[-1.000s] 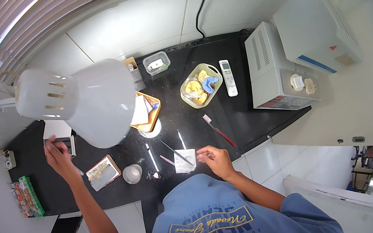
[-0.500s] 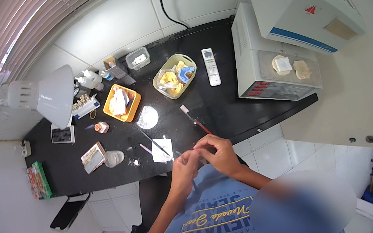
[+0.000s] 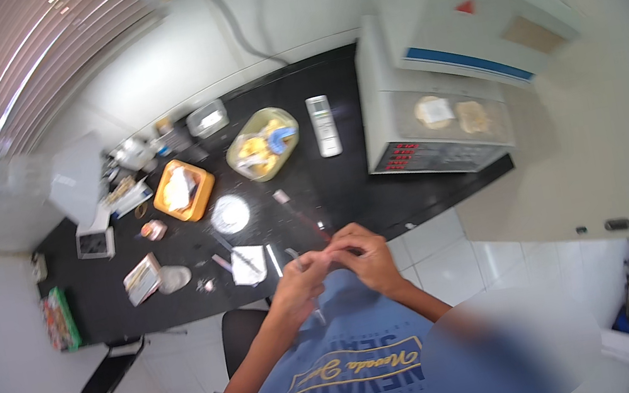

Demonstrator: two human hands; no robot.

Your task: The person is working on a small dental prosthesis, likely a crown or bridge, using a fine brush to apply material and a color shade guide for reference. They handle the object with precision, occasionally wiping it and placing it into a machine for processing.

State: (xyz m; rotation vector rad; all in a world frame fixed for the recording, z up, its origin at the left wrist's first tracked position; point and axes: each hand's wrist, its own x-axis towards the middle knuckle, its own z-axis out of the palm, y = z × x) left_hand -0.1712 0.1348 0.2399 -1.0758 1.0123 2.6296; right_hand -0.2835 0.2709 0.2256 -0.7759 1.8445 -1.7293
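My left hand (image 3: 299, 286) is closed around a thin, silvery rod-like tool (image 3: 319, 313), which sticks out above and below the fist; its tip is blurred. My right hand (image 3: 366, 261) is pinched, its fingertips meeting those of the left in front of my chest. Whatever sits between the fingertips is too small to make out. Just beyond the hands, a red-handled brush (image 3: 303, 219) lies on the black counter (image 3: 351, 190). To its left is a square of white paper (image 3: 248, 265) with a thin dark tool (image 3: 233, 250) across it, beside a pinkish stick (image 3: 222, 262).
A green tub (image 3: 239, 169) of yellow and blue pieces, an orange tray (image 3: 200, 203) and a white remote (image 3: 324, 129) stand farther back. At right is a grey-white machine (image 3: 441, 153); at left, a clear cup (image 3: 174, 278) and a white lamp (image 3: 73, 184). A round white patch (image 3: 230, 214) shows mid-counter.
The whole view has shifted, so the counter's things sit farther left, with some blur. My hands stay joined at the fingertips, and the silvery tool in my left hand shows more plainly.
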